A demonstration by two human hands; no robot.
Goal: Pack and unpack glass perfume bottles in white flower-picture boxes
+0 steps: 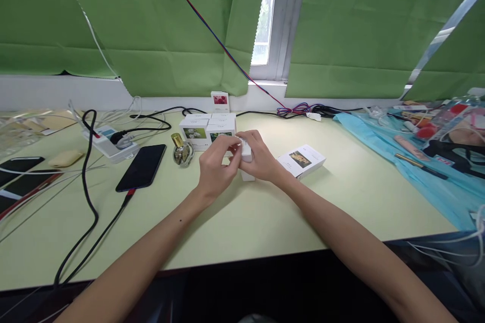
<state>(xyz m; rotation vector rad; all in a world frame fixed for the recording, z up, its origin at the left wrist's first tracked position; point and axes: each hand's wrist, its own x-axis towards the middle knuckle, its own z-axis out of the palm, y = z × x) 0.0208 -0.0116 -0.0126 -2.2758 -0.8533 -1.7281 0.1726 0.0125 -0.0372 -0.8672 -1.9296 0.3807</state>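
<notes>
Holding a small white cardboard box between both hands, mid-bench. Right hand: grip closed round its right side. Left hand: grip narrow, thumb and fingertips pinching its upper left edge. White piece shows just below; can't tell if same box. Flat white box with yellow-flower picture lies just right of right wrist. Grouped white flower-print boxes behind left hand; round clear glass bottle with gold cap beside them, black rectangular phone further left, cable plugged in.
</notes>
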